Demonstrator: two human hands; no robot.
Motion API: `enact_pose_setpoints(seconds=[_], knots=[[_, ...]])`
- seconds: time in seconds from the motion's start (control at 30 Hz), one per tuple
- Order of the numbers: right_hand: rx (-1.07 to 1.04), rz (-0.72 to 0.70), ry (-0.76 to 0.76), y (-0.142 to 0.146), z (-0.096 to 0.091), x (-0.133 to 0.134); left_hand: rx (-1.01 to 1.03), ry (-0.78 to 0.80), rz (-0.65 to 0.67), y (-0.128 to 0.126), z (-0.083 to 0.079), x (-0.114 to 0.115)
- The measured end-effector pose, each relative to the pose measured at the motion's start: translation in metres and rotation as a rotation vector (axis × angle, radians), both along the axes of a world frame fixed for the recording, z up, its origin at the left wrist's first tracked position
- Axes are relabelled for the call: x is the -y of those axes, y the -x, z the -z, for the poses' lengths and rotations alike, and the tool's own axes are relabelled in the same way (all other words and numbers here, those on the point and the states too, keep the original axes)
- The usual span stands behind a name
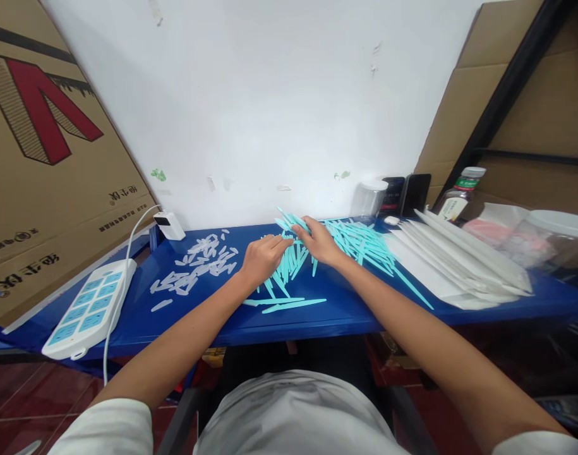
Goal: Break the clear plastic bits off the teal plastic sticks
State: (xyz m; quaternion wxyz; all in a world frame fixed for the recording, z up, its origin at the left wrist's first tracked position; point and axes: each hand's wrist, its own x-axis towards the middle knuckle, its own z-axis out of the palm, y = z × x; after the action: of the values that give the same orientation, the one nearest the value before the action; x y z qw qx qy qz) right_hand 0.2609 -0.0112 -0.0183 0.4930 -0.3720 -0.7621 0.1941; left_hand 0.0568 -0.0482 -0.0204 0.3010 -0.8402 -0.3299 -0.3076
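Observation:
My right hand (319, 241) is closed around a small bunch of turquoise pointed sticks (289, 219), whose tips stick out beyond the thumb. Beside it, my left hand (264, 258) has its fingers pinched together close to the right thumb; whatever it grips is hidden. Under and between both hands lies a loose heap of the same sticks (289, 268), with a few lying flat near the table's front edge. A larger pile of turquoise sticks (362, 243) spreads to the right of my right hand. Small whitish translucent pieces (198, 262) are scattered left of my left hand.
On the blue table (289, 328), a white power strip (92, 306) and a white charger (169, 225) with cable stand left. White packets (463, 259), a clear jar (368, 199), dark phones (414, 194) and a bottle (462, 193) are right. Cardboard flanks both sides.

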Motion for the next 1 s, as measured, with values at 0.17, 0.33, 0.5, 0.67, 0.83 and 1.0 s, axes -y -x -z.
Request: enact_pose_setpoints(seconds=[0.17,0.33,0.5,0.67,0.83,1.0], knots=[[-0.153,0.035,0.082,-0.004,0.001,-0.006,0.048,0.043,0.008,0.001,0.001,-0.002],[-0.475,-0.015,0.255,-0.011,-0.005,-0.014,0.119,0.065,-0.013,0.005,0.002,-0.007],[-0.720,-0.107,0.385,-0.018,-0.009,-0.019,0.200,0.094,-0.054,0.011,-0.001,-0.011],[-0.774,-0.183,0.475,-0.023,-0.013,-0.019,0.216,0.149,-0.105,0.016,-0.006,-0.013],[-0.776,-0.289,0.565,-0.034,-0.022,-0.020,0.179,0.225,-0.183,0.026,-0.011,-0.018],[-0.718,-0.404,0.562,-0.032,-0.027,-0.013,0.220,0.243,-0.295,0.035,-0.015,-0.021]])
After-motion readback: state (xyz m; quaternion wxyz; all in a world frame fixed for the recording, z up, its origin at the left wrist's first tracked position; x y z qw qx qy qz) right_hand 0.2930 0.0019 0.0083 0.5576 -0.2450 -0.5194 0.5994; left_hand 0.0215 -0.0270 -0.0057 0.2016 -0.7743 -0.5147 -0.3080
